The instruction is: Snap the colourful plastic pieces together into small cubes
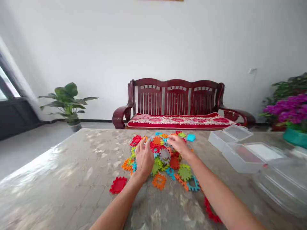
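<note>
1. A loose heap of toothed, flat plastic pieces in red, orange, lime green, blue and grey (160,161) lies mid-table in front of the person. Some are square, some round, several pierced by openings.
2. From where I stand they look light and stiff, with smooth faces that probably slide over one another. Teeth may snag neighbours, so lifting one could drag others; the narrow teeth seem the likeliest part to bend.
3. Opposite toothed edges look the best hold. The blue open-centred toothed piece (193,184), at the heap's near right edge, could also be pinched by its frame.
4. The left hand (144,156) rests over the heap's left side, fingers half-stretched and parted; I see nothing gripped, though its palm is hidden.
5. The right hand (177,143) reaches to the far side, fingers bent; whether it grips a piece, I cannot tell.
6. A solid red square toothed piece (118,185) lies apart, near the left forearm.
7. Beneath everything spreads a grey, mottled tabletop (72,175); translucent plastic boxes (242,161) stand to the right.
8. Beyond is a dark red wooden bench (150,100).
</note>
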